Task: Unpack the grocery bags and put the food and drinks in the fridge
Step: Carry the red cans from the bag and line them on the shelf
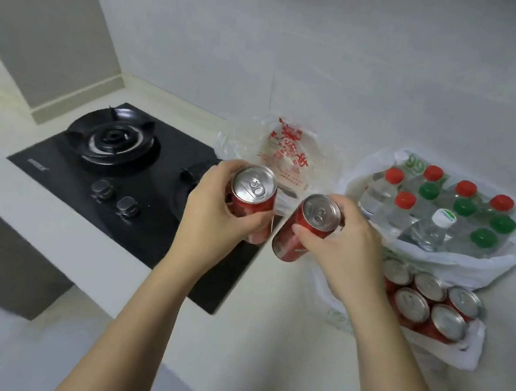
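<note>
White tabletop point(259, 347) is carrying everything; the black gas hob point(138, 176) is sitting at the left with no fridge in view, so the cans are likely being staged for a carry. At the right, the white bag of water bottles point(436, 210) is standing open with red and green caps up, and just in front of it the bag of red cans point(428, 307) is lying open, tops up, several cans left inside. A clear bag with red print point(283, 155) is slumping against the wall behind the hands. The person is holding one red can in each hand, above the hob's right edge and the tabletop. The left hand point(209, 218) is closing around the left can point(250, 201), which is standing near upright, long axis vertical, silver top facing the camera. The right hand point(343, 242) is gripping the right can point(304, 228) by its upper body, long axis tilting, top leaning up and to the right, base pointing down-left. The two cans are near each other, apparently not touching.
</note>
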